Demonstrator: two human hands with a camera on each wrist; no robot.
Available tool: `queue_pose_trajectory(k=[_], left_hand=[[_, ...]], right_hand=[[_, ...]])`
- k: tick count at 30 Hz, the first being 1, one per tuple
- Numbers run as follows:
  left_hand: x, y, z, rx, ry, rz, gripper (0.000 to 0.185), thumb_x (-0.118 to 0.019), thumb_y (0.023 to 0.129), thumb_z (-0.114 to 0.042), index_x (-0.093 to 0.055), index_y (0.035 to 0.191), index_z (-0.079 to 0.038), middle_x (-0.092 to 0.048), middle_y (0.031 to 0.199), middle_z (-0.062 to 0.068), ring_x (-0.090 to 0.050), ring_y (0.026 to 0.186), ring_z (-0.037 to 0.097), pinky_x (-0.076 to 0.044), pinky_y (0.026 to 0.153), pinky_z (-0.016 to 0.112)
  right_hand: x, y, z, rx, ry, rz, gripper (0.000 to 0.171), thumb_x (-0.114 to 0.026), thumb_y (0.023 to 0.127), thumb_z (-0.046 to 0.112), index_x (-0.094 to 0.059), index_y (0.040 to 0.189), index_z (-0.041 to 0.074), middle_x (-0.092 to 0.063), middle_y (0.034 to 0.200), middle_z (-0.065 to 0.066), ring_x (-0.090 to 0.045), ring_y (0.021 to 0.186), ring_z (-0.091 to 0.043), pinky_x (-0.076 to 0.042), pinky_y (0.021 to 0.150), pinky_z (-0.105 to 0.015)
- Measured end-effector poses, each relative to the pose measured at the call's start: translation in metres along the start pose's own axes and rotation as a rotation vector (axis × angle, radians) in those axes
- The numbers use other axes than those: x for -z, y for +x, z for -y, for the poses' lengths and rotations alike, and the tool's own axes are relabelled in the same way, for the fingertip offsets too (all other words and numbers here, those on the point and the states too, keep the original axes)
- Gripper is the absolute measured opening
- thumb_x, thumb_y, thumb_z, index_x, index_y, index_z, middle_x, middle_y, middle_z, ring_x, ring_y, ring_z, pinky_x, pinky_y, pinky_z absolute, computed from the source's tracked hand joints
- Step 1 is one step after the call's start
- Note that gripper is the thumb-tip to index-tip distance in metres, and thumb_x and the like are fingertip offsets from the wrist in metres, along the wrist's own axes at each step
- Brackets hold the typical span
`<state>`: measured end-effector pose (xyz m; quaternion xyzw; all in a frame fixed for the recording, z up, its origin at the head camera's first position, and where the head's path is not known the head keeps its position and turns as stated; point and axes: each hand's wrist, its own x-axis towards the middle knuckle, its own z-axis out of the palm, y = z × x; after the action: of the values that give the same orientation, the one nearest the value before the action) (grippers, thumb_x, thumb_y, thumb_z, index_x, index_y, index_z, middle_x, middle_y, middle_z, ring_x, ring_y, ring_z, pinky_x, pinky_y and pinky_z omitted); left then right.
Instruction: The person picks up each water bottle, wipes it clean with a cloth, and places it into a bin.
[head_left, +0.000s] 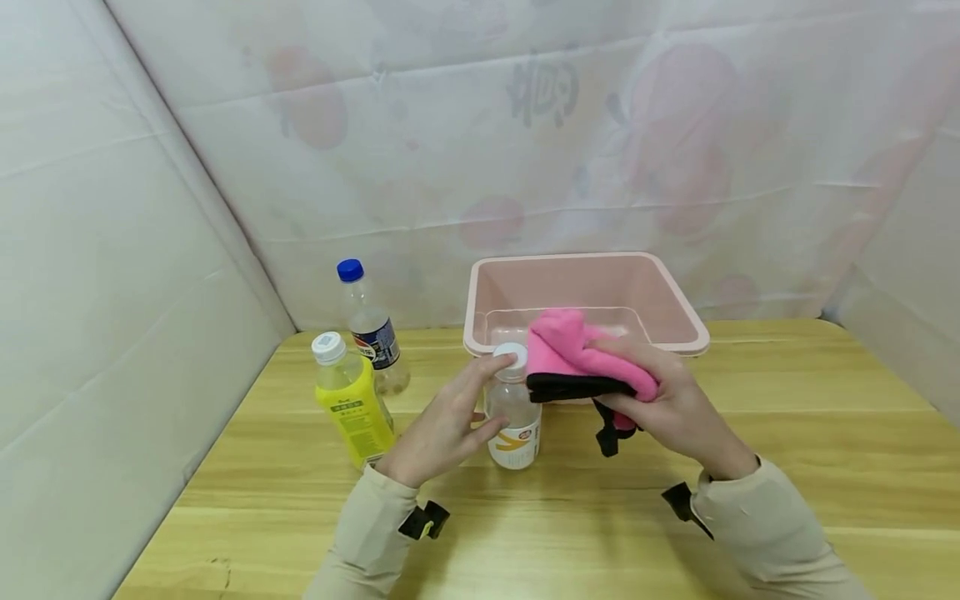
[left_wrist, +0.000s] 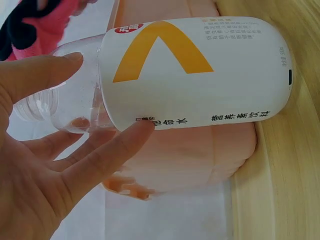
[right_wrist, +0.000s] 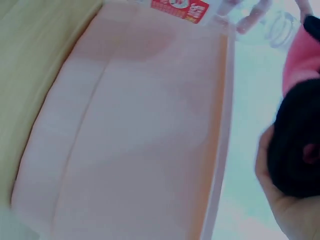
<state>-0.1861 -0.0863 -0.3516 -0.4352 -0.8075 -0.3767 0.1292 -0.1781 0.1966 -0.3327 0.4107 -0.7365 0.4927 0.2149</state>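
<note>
Clear plastic bottle w/ white cap and white-orange label [head_left: 513, 417] stands upright on the wooden counter [head_left: 787, 433], mid-counter, just in front of the pink rectangular plastic basin [head_left: 675, 308] that sits toward the far edge. Left hand [head_left: 442, 425] steadies it: index fingertip on the cap, thumb against the body near the label, other fingers straight, not wrapped round. Left wrist view confirms: fingers [left_wrist: 100, 155] lie flat along the bottle [left_wrist: 195, 75], loose contact only. Right hand [head_left: 675, 400] clamped on a folded pink microfibre cloth w/ black trim [head_left: 577, 358], cloth pressed up against the bottle's cap and neck area; a black strap end hangs below the hand. Right wrist view blurred, shows basin wall [right_wrist: 125, 140] and the cloth's black edge [right_wrist: 295, 145] in the palm; grip detail can't be told there.

Others: yellow-label bottle w/ white cap [head_left: 351, 400] and clear bottle w/ blue cap [head_left: 369, 325], both upright toward the far-left corner, apart from the hands.

Risks, judged: left hand's hold is light, so sideways push from the cloth could tip or slide the bottle toward the left hand or the yellow bottle. Bottle looks near empty, so light & easy to topple. Hanging strap could snag the bottle. If the cap is loose, rubbing may twist it.
</note>
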Motion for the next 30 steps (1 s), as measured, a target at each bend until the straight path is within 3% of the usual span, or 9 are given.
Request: queue_pose_trajectory(k=[2, 5, 7, 14, 20, 25, 30], left_hand=[[-0.0003, -0.0003, 0.0006, 0.006, -0.006, 0.0, 0.074, -0.073, 0.088, 0.009, -0.035, 0.149, -0.006, -0.047, 0.144, 0.02, -0.058, 0.12, 0.035, -0.061, 0.075, 0.024], [-0.0008, -0.0013, 0.0011, 0.014, -0.01, -0.005, 0.075, -0.073, 0.087, 0.01, -0.035, 0.149, -0.006, -0.048, 0.143, 0.02, -0.059, 0.118, 0.034, -0.061, 0.074, 0.025], [-0.0013, -0.0018, 0.0012, 0.016, -0.009, -0.011, 0.075, -0.074, 0.087, 0.01, -0.035, 0.149, -0.006, -0.048, 0.143, 0.019, -0.06, 0.117, 0.034, -0.062, 0.074, 0.026], [-0.0025, -0.0003, 0.0013, 0.007, 0.005, -0.028, 0.077, -0.075, 0.085, 0.011, -0.036, 0.149, -0.007, -0.049, 0.143, 0.019, -0.061, 0.117, 0.035, -0.061, 0.074, 0.026], [-0.0025, 0.0014, 0.0021, 0.001, 0.001, -0.017, 0.077, -0.075, 0.085, 0.011, -0.036, 0.149, -0.007, -0.049, 0.141, 0.019, -0.06, 0.118, 0.034, -0.061, 0.075, 0.025], [-0.0023, 0.0013, 0.0021, 0.007, -0.021, -0.009, 0.076, -0.074, 0.085, 0.011, -0.035, 0.148, -0.006, -0.049, 0.14, 0.019, -0.06, 0.115, 0.033, -0.06, 0.076, 0.024], [-0.0022, 0.0002, 0.0015, 0.015, -0.034, -0.008, 0.076, -0.074, 0.085, 0.011, -0.035, 0.148, -0.005, -0.048, 0.141, 0.02, -0.058, 0.119, 0.034, -0.06, 0.075, 0.023]], right_hand=[[-0.0013, -0.0009, -0.004, 0.017, -0.086, 0.071, 0.065, -0.078, 0.07, -0.021, -0.066, 0.13, 0.0, -0.068, 0.126, -0.007, -0.069, 0.082, -0.012, -0.056, 0.073, -0.016], [-0.0033, -0.0012, -0.008, 0.06, -0.23, 0.15, 0.064, -0.084, 0.068, -0.012, -0.066, 0.129, 0.0, -0.069, 0.124, -0.014, -0.066, 0.111, -0.019, -0.047, 0.099, -0.015], [-0.0042, -0.0017, -0.0084, 0.069, -0.265, 0.17, 0.064, -0.084, 0.068, -0.01, -0.066, 0.129, 0.0, -0.068, 0.124, -0.016, -0.065, 0.116, -0.024, -0.043, 0.103, -0.015], [-0.0038, -0.0013, -0.0049, 0.062, -0.308, 0.171, 0.059, -0.082, 0.072, -0.008, -0.067, 0.128, 0.003, -0.069, 0.124, -0.013, -0.067, 0.109, -0.029, -0.045, 0.1, -0.013], [-0.0009, -0.0039, -0.0039, 0.057, -0.383, 0.19, 0.054, -0.08, 0.072, -0.008, -0.069, 0.123, 0.003, -0.07, 0.119, -0.011, -0.069, 0.101, -0.026, -0.046, 0.094, -0.011], [0.0006, -0.0025, -0.0051, 0.06, -0.409, 0.231, 0.047, -0.075, 0.071, -0.008, -0.071, 0.114, 0.01, -0.069, 0.101, 0.002, -0.063, 0.083, -0.01, -0.053, 0.073, -0.018], [-0.0004, -0.0033, -0.0071, 0.018, -0.461, 0.328, 0.043, -0.071, 0.069, -0.006, -0.07, 0.1, 0.023, -0.054, 0.081, 0.016, -0.047, 0.069, -0.002, -0.044, 0.057, -0.022]])
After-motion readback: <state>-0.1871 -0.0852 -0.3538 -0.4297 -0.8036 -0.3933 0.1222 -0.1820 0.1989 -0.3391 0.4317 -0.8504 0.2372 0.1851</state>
